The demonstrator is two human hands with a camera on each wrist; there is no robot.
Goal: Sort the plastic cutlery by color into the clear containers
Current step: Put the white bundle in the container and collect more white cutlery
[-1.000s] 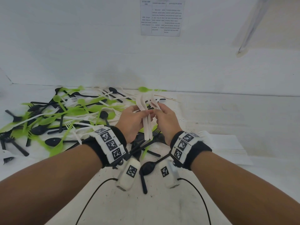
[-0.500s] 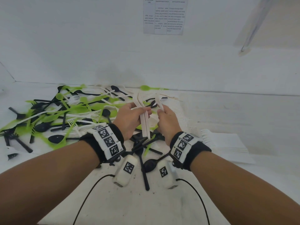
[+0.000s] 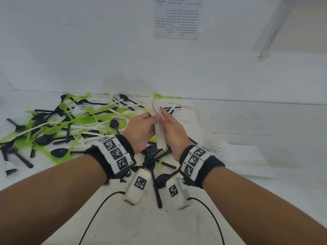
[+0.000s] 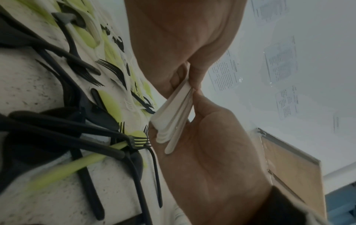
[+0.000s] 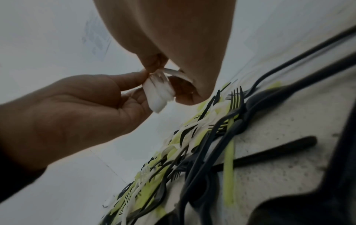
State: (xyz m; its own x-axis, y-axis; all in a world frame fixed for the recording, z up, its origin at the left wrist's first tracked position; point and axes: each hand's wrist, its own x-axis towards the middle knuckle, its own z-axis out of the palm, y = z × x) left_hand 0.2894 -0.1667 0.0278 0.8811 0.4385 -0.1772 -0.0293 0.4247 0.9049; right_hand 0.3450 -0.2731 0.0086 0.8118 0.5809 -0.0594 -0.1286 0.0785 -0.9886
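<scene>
The white forks (image 3: 160, 128) now stand as one upright bundle above the table (image 3: 141, 227); the loose fork that the right hand (image 3: 174, 133) held apart half a second ago has joined the rest. The left hand (image 3: 141, 131) pinches the handles and the right grips the other side, squaring them. One white batch looks ready for a container, while the green, black and white pile (image 3: 70, 124) lies unsorted.

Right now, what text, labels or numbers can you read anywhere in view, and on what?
"TRACE": top of the paper sheet on the wall; the word's start is blurred.
Its table text: too blurred to read.
Wristbands and wrist cameras: square code markers only; tiny labels beside them unreadable.
</scene>
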